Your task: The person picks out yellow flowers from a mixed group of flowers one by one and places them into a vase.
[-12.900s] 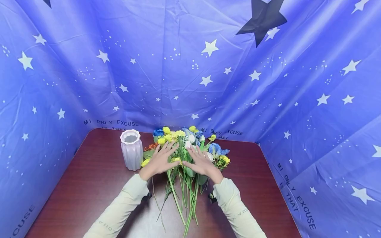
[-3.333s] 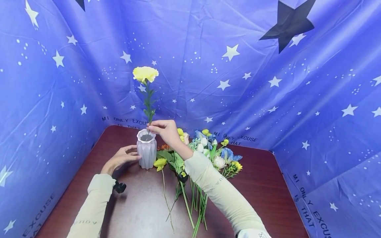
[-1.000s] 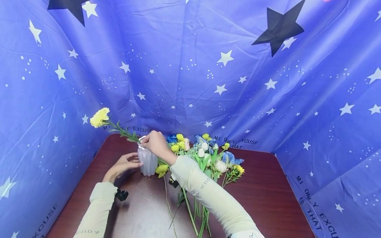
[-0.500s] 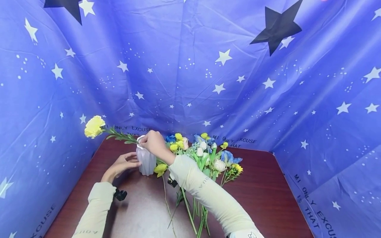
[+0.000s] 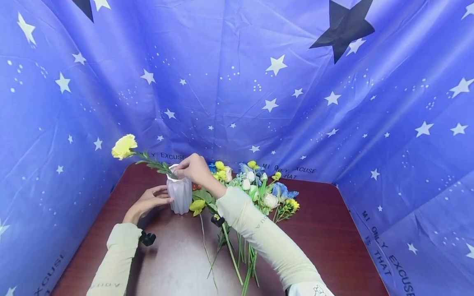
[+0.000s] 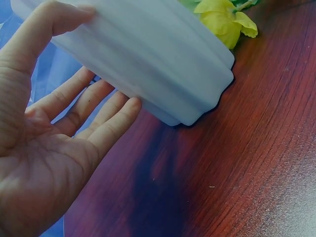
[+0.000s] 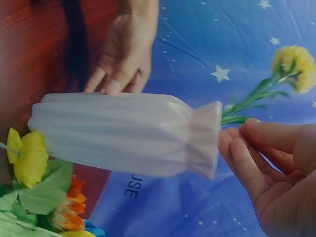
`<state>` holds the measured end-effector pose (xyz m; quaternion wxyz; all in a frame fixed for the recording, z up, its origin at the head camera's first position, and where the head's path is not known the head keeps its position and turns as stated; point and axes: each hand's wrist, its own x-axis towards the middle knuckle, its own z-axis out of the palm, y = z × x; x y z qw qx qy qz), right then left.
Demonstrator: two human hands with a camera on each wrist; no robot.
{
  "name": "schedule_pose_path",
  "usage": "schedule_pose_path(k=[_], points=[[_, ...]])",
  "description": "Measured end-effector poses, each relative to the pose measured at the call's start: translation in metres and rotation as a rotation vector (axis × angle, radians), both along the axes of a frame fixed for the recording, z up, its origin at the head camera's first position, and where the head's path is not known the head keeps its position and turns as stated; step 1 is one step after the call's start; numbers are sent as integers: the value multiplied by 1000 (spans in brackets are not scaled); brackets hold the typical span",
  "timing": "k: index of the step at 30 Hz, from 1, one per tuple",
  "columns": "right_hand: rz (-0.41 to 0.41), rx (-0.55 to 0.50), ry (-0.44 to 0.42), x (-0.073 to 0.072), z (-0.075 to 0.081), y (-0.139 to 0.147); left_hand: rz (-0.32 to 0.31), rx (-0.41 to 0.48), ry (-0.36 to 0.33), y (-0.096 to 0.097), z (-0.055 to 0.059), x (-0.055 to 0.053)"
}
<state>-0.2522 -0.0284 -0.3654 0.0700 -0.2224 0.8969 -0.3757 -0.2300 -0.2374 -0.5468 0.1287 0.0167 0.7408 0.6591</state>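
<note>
A pale, ribbed vase point(image 5: 180, 198) with a wavy rim stands on the dark red table. My left hand point(image 5: 149, 202) steadies it, thumb on one side; in the left wrist view the fingertips point(image 6: 131, 103) touch its lower edge. The stem of a yellow carnation point(image 5: 124, 146) goes into the vase mouth, and the flower leans far out to the left. At the rim, my right hand point(image 5: 196, 169) pinches close by the stem, its fingers curled. The right wrist view shows the carnation point(image 7: 294, 68) beyond the thumb; the stem's lower end is hidden inside the vase point(image 7: 123, 133).
Right of the vase lies a heap of flowers: white tulips point(image 5: 247, 184), blue blooms point(image 5: 283, 191), a pale rose point(image 5: 270, 200) and several yellow ones. Their green stems point(image 5: 232, 255) point toward the table's near edge. A single yellow flower point(image 5: 197, 207) lies beside the vase. Starry blue cloth point(image 5: 229, 94) surrounds the table.
Both hands have gone from the flower heap to the vase. The carnation, upright above the mouth earlier, has been lowered in and tipped left; over the last half second its head rises slightly.
</note>
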Motion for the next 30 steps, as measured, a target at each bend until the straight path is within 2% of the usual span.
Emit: schedule_pose_path(k=[8, 11, 17, 23, 26, 30], points=[[1, -90, -65, -12, 18, 28, -2, 6, 18, -1, 2, -2], [1, -133, -81, -15, 21, 43, -10, 18, 29, -1, 2, -1], [-21, -181, -63, -14, 20, 74, -10, 17, 27, 0, 1, 0], [-66, -142, -23, -3, 9, 97, -1, 4, 27, -2, -1, -1], [-78, -106, 5, 6, -1, 104, 1, 4, 30, -3, -2, -1], [-70, -81, -9, 18, -18, 108, -2, -12, 32, -3, -2, -2]])
